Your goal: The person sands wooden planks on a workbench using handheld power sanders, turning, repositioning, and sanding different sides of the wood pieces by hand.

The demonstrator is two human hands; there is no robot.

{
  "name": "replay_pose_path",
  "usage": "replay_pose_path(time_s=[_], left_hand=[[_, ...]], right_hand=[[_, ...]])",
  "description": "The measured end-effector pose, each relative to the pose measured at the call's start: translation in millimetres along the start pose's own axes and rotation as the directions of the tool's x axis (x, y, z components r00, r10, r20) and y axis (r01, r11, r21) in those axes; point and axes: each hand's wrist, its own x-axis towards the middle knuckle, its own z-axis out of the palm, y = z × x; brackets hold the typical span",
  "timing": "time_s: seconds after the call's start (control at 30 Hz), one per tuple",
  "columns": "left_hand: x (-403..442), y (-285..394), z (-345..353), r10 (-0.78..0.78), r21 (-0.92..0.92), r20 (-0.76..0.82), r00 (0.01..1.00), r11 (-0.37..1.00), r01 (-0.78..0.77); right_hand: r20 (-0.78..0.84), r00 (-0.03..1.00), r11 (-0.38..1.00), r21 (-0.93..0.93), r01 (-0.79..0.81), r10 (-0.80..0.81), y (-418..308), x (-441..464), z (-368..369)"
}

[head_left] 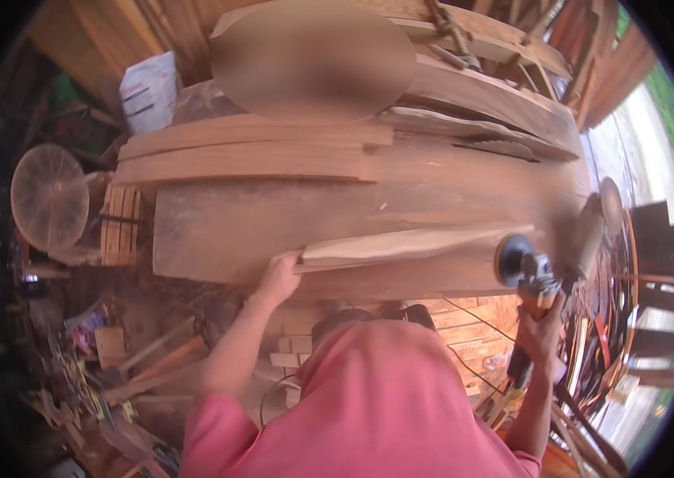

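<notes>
My left hand (279, 276) grips the left end of a long, narrow wooden board (412, 242), which lies slantwise near the front edge of the workbench (217, 227). In my right hand (541, 323) is an angle grinder (539, 275), held by its body. Its round, dark-rimmed disc (510, 260) is at the right end of the board; whether it touches the wood I cannot tell. The fingers of both hands are closed.
Long planks (241, 162) lie across the bench's far side, with rough-edged boards (480, 127) to their right. A white bag (148, 92) stands at back left, above a round, pale disc shape (48, 197). Wood scraps (158, 366) litter the floor at left. A cord (476, 370) trails below the bench.
</notes>
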Motion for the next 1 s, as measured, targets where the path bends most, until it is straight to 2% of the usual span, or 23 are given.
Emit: replay_pose_path(time_s=[0.03, 0.17, 0.23, 0.3, 0.4, 0.5, 0.63, 0.73, 0.83, 1.0], left_hand=[[-9.4, -3.2, 10.0, 0.105, 0.011, -0.092, 0.99, 0.994, -0.105], [-32.2, -12.9, 31.2, 0.078, -0.093, -0.166, 0.983, 0.991, -0.095], [-32.8, -20.9, 38.0, 0.112, -0.083, -0.201, 0.973, 0.988, -0.131], [-34.2, -26.0, 41.8, 0.139, -0.081, -0.213, 0.967, 0.984, -0.16], [-34.3, -35.6, 49.0, 0.181, -0.065, -0.253, 0.95, 0.977, -0.203], [-35.9, -36.7, 53.7, 0.188, -0.072, -0.278, 0.942, 0.974, -0.215], [-39.2, -31.2, 49.8, 0.161, -0.088, -0.26, 0.952, 0.978, -0.19], [-37.1, -33.2, 55.0, 0.153, -0.077, -0.278, 0.948, 0.98, -0.181], [-38.4, -36.1, 57.0, 0.157, -0.043, -0.283, 0.946, 0.983, -0.177], [-34.0, -45.4, 70.9, 0.136, -0.017, -0.315, 0.939, 0.989, -0.149]], right_hand=[[0.059, 0.993, 0.995, 0.023, 0.099, -0.1, -14.5, -14.0, 11.0], [0.32, 0.946, 0.996, -0.051, 0.08, -0.059, -88.0, -61.6, 59.9], [0.432, 0.884, 0.952, -0.148, 0.267, -0.18, -108.6, -74.7, 84.6], [0.502, 0.826, 0.909, -0.167, 0.383, -0.256, -132.1, -86.4, 109.6], [0.602, 0.75, 0.885, -0.147, 0.441, -0.274, -159.6, -100.5, 136.6], [0.622, 0.698, 0.847, -0.102, 0.521, -0.355, -173.9, -107.2, 156.1], [0.642, 0.671, 0.828, -0.098, 0.552, -0.371, -184.7, -110.9, 171.0], [0.691, 0.679, 0.844, -0.191, 0.501, -0.247, -198.4, -113.1, 171.2], [0.663, 0.683, 0.834, -0.159, 0.529, -0.307, -194.7, -112.0, 169.3], [0.604, 0.768, 0.88, -0.221, 0.419, -0.214, -170.8, -89.0, 140.9]])
